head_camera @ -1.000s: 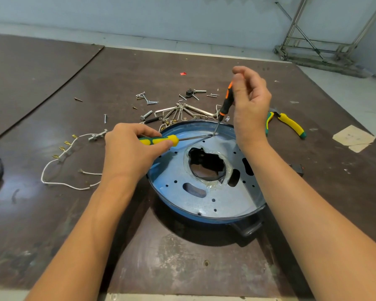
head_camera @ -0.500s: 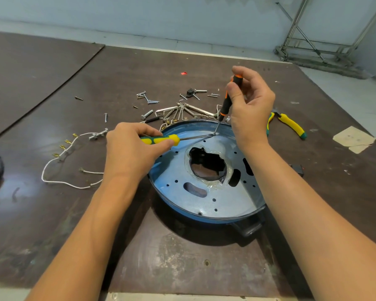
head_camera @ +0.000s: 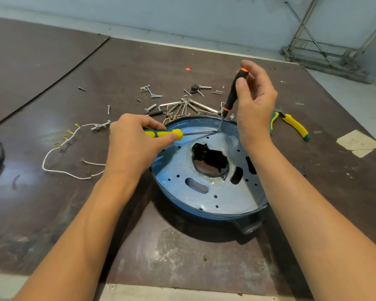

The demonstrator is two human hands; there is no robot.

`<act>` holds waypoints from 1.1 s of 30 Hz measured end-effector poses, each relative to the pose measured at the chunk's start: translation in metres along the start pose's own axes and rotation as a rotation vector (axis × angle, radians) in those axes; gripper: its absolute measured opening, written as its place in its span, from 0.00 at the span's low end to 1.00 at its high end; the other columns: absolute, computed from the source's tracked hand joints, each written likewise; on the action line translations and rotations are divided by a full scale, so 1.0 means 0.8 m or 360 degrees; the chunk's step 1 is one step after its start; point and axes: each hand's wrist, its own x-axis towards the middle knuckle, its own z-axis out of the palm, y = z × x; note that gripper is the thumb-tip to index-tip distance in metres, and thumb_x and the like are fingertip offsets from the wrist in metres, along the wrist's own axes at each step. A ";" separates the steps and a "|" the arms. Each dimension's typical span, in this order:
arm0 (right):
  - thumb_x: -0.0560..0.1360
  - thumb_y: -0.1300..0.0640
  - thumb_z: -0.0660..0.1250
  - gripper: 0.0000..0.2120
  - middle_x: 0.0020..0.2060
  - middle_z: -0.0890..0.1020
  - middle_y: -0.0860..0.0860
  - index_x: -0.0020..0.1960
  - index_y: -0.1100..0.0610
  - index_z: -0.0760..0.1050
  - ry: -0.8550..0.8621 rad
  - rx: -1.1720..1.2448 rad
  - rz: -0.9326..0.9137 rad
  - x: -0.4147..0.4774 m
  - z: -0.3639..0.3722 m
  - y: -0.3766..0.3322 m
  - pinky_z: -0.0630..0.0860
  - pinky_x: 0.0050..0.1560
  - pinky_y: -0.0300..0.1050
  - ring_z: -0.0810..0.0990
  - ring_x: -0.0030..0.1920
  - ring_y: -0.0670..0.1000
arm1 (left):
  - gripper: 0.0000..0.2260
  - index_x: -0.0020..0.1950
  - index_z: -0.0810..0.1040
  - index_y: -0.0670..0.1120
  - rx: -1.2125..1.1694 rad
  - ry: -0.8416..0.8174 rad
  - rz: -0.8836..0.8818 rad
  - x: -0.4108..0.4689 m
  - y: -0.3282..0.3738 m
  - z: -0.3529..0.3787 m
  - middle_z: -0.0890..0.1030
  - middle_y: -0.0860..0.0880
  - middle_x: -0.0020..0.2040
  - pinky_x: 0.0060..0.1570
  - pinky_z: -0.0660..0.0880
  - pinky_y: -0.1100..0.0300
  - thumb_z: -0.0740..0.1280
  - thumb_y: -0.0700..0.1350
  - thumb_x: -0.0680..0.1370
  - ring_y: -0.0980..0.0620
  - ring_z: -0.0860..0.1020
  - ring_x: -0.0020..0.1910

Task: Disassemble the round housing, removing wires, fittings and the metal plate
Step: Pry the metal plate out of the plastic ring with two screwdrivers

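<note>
left hand (head_camera: 132,146) fingers curled round yellow driver (head_camera: 167,133) | right hand (head_camera: 255,105) pinches black driver (head_camera: 232,94), near upright | both tips meet at plate (head_camera: 226,196) edge, 12 o'clock | housing (head_camera: 204,212) on table (head_camera: 182,257) between my forearms | wires (head_camera: 59,148) at 9, pliers (head_camera: 295,126) at 2

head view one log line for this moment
left hand holds yellow screwdriver | right hand holds black screwdriver | tips meet at metal plate far edge

The blue round housing (head_camera: 193,215) lies open side up, a holed metal plate (head_camera: 232,196) seated inside.
</note>
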 end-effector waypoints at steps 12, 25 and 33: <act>0.79 0.61 0.72 0.11 0.52 0.82 0.61 0.61 0.59 0.79 0.0027 -0.0078 -0.0083 -0.002 0.001 0.000 0.80 0.51 0.44 0.80 0.49 0.50 | 0.13 0.39 0.84 0.54 0.0002 0.0026 0.0041 -0.001 0.000 0.000 0.81 0.56 0.34 0.32 0.68 0.68 0.81 0.60 0.64 0.59 0.77 0.36; 0.78 0.61 0.73 0.12 0.52 0.81 0.63 0.61 0.60 0.80 0.0050 -0.0124 -0.0098 0.001 -0.002 0.001 0.78 0.52 0.41 0.79 0.48 0.49 | 0.14 0.41 0.85 0.52 -0.0002 0.0021 0.0049 -0.001 0.000 0.000 0.81 0.56 0.35 0.33 0.70 0.68 0.81 0.59 0.65 0.59 0.77 0.36; 0.80 0.64 0.69 0.13 0.55 0.82 0.60 0.65 0.61 0.78 -0.0022 -0.0064 -0.0067 0.000 0.000 -0.001 0.80 0.60 0.49 0.82 0.54 0.54 | 0.15 0.42 0.86 0.52 0.0001 0.0023 0.0050 -0.001 -0.001 0.000 0.81 0.56 0.35 0.33 0.70 0.68 0.81 0.60 0.65 0.59 0.77 0.36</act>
